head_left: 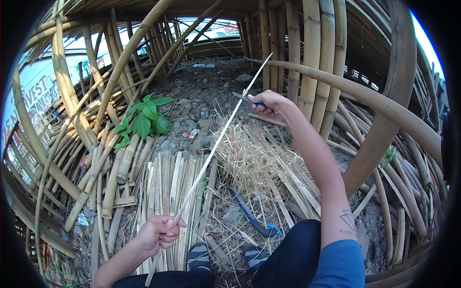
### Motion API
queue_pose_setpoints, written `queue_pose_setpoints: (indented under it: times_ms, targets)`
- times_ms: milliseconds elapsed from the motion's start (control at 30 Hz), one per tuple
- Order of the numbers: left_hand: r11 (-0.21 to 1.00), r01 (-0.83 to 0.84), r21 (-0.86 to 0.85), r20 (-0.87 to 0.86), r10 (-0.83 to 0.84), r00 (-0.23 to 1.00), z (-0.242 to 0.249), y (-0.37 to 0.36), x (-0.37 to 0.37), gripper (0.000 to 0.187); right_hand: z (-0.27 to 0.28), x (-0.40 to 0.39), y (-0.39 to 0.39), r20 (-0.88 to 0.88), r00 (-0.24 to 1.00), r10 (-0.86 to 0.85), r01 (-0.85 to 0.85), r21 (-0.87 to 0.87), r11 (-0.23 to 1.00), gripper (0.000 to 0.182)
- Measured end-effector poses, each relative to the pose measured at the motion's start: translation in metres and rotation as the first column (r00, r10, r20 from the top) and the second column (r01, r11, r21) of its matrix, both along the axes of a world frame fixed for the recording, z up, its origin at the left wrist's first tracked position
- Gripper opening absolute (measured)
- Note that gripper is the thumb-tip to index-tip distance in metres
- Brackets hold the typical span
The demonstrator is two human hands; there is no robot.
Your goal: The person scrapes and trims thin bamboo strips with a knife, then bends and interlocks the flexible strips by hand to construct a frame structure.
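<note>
A long, thin bamboo strip [213,149] runs diagonally from the lower left up to the upper middle. Its lower part passes through my left hand [161,234], whose fingers are wrapped round it. Farther up, my right hand [269,103] holds a small knife [241,97] with a blue handle. The blade points left and lies across the strip near its upper end. Split bamboo slats [165,182] lie side by side on the ground beyond my left hand. A heap of pale shavings [254,158] lies below my right hand.
Bamboo poles [312,57] stand behind my right hand. A thick pole [360,91] slants across the right side. Stacked poles [91,163] and a leafy plant [144,117] are at the left. A dark curved tool [249,211] lies near my feet.
</note>
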State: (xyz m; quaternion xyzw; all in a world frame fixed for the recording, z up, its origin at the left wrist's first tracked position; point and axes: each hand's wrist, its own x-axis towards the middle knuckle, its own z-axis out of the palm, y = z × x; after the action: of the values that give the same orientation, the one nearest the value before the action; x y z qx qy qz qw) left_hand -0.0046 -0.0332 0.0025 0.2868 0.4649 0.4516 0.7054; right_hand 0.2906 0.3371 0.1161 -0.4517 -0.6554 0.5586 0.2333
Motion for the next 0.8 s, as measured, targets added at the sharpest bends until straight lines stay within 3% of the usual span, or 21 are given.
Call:
queue_pose_setpoints:
  times_ms: [33,67,133,200,267,333,433,500,533,567,600,733,800]
  targets:
    - [1.0,-0.004,-0.014,0.013,0.005,1.0,0.001,-0.001,0.0,0.026,-0.001,-0.006,-0.006,-0.03,0.999,-0.021,0.021,0.027,0.999,0.037]
    - [1.0,-0.015,-0.017,0.03,0.016,0.999,0.002,0.0,-0.001,0.026,-0.005,-0.016,-0.013,0.09,0.989,0.12,-0.122,0.024,0.992,0.038]
    - [1.0,-0.008,-0.003,0.023,0.008,1.0,0.001,0.002,-0.002,0.027,-0.005,-0.013,0.004,0.008,0.997,-0.081,0.08,0.035,0.996,0.037]
    - [1.0,-0.005,0.023,0.018,0.004,1.0,0.001,0.001,-0.004,0.027,-0.002,-0.012,0.008,0.049,0.999,-0.02,0.018,0.034,0.999,0.037]
    - [1.0,-0.023,-0.013,0.034,0.023,0.999,0.001,0.0,-0.004,0.027,-0.001,-0.023,-0.013,0.134,0.976,0.173,-0.172,-0.015,0.985,0.037]
    - [1.0,-0.007,-0.015,0.023,0.007,1.0,0.001,0.0,-0.004,0.027,-0.005,-0.017,0.013,0.009,0.972,-0.233,0.232,0.072,0.97,0.037]
    - [0.999,-0.029,-0.014,0.007,0.029,1.0,0.001,0.0,-0.008,0.027,0.005,-0.005,0.016,-0.061,0.987,-0.145,0.152,0.113,0.982,0.038]
    - [0.997,-0.058,-0.049,0.011,0.059,0.998,-0.004,-0.001,-0.009,0.027,0.001,-0.004,0.004,0.064,0.991,0.121,-0.122,0.002,0.993,0.038]
    - [0.999,-0.022,-0.037,0.014,0.023,1.0,-0.006,0.001,-0.01,0.026,-0.008,-0.002,0.025,-0.038,0.99,-0.139,0.139,0.014,0.99,0.039]
    - [1.0,0.01,-0.021,0.019,-0.01,1.0,-0.007,0.002,-0.011,0.026,-0.022,0.004,0.053,-0.289,0.847,-0.447,0.457,-0.036,0.889,0.038]
    - [1.0,0.004,-0.026,0.022,-0.004,1.0,-0.006,0.002,-0.011,0.026,-0.026,0.004,0.06,-0.493,0.554,-0.671,0.7,-0.16,0.696,0.037]
    - [0.997,-0.072,0.031,0.002,0.072,0.997,0.003,0.005,-0.016,0.026,-0.042,-0.021,0.001,-0.583,0.67,-0.46,0.48,-0.132,0.867,0.039]
    - [0.979,-0.07,0.192,0.094,0.053,0.994,0.003,0.013,-0.018,0.026,-0.051,-0.041,-0.044,-0.614,0.768,-0.179,0.249,0.03,0.968,0.038]
